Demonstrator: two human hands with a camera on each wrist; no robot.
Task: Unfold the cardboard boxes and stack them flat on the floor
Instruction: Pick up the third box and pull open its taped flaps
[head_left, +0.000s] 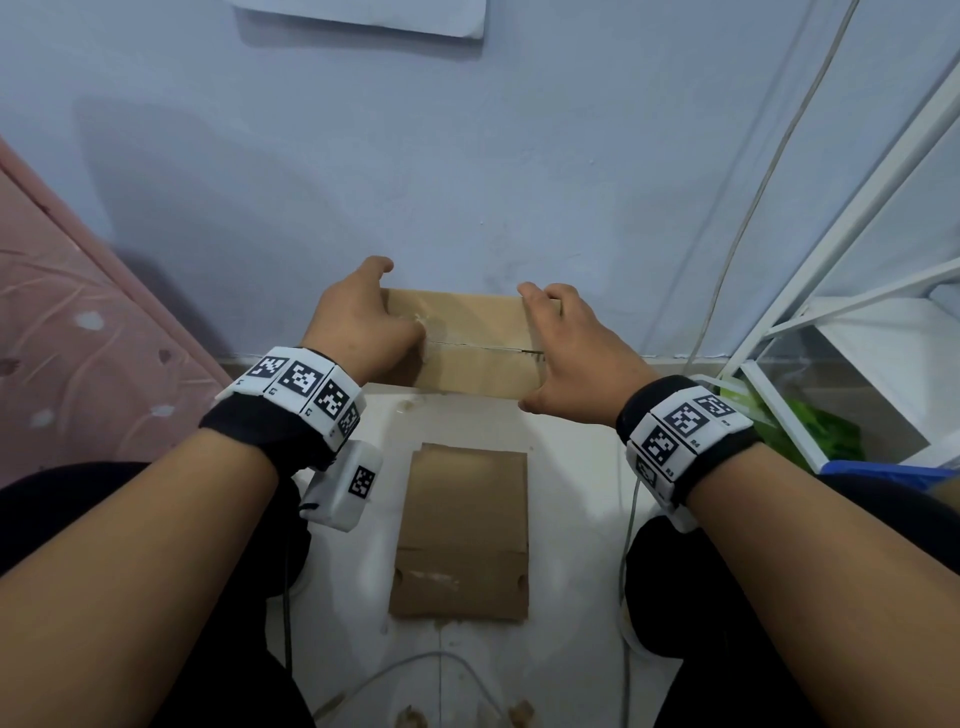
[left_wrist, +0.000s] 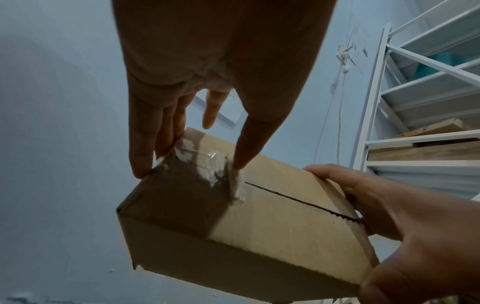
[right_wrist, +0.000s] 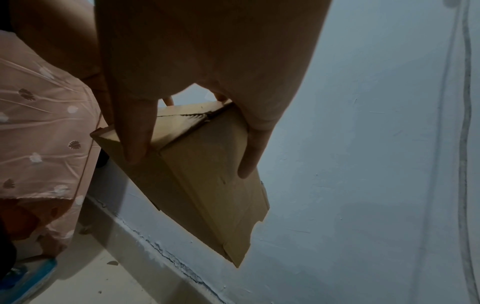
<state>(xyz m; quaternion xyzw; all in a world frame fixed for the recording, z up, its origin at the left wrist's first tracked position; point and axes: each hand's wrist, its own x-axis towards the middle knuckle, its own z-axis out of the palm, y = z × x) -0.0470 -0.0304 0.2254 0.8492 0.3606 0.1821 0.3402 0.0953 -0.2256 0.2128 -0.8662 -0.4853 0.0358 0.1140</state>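
Note:
I hold a small brown cardboard box (head_left: 470, 340) in the air close to the blue wall. Its top seam is slit, with crumpled clear tape (left_wrist: 228, 176) bunched near the left end. My left hand (head_left: 363, 322) holds that end: the fingers lie on the end face and the thumb presses on the tape (head_left: 427, 326). My right hand (head_left: 561, 358) grips the right end, thumb on the near side and fingers over the far edge. The right wrist view shows that same grip on the box (right_wrist: 207, 181). A flattened cardboard box (head_left: 462, 530) lies on the white floor below.
A white metal shelf rack (head_left: 852, 312) stands at the right with a green bag (head_left: 810, 431) at its foot. Cables (head_left: 743, 228) hang down the wall. Pink patterned bedding (head_left: 67, 338) fills the left. My dark-clothed knees flank the flat box.

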